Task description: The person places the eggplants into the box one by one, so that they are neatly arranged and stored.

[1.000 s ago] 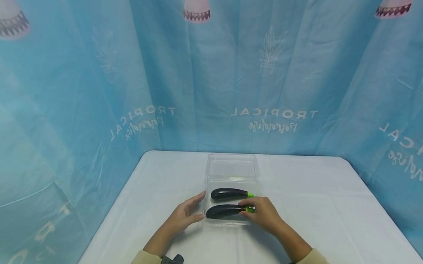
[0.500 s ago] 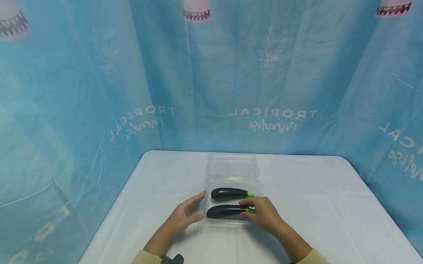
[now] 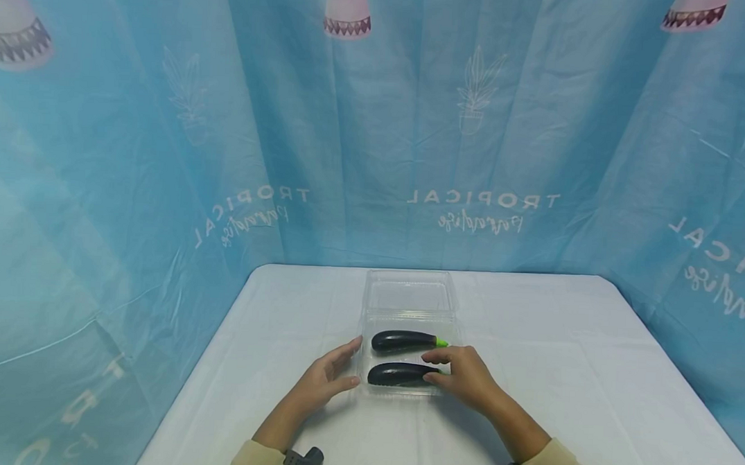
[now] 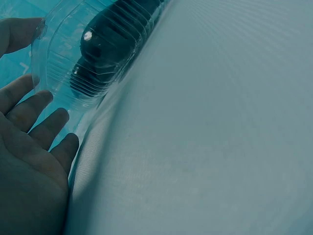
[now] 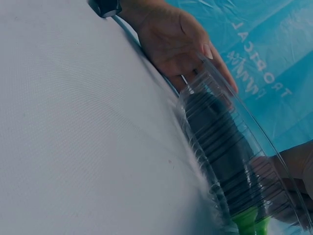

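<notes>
Beige sleeves sit at the near edge of the white-covered table (image 3: 561, 352), each wrist wearing a small black camera mount. From there the left hand (image 3: 327, 377) reaches forward with fingers straight and relaxed, its fingertips and thumb against the left end wall of a clear plastic container (image 3: 403, 393); it holds nothing, only steadies the box. The left wrist view shows those fingers (image 4: 34, 115) spread beside the ribbed, see-through wall, touching it lightly.

The right hand (image 3: 462, 377) rests on the right end of the nearer eggplant (image 3: 397, 374), fingers curled round its stem end so the green cap is mostly covered. That dark, glossy eggplant lies lengthwise in the front half of the container's tray, and the right wrist view shows its green tip (image 5: 252, 223) low against the ridged wall.

Just behind it, a second eggplant (image 3: 405, 341) lies parallel in the same tray, apart from the first, its green stem pointing right and untouched by either hand.

Farther back the container's hinged lid (image 3: 410, 293) lies open and flat on the table. Beyond the table hangs a blue curtain (image 3: 164, 147) printed with "TROPICAL" lettering and potted plants.
</notes>
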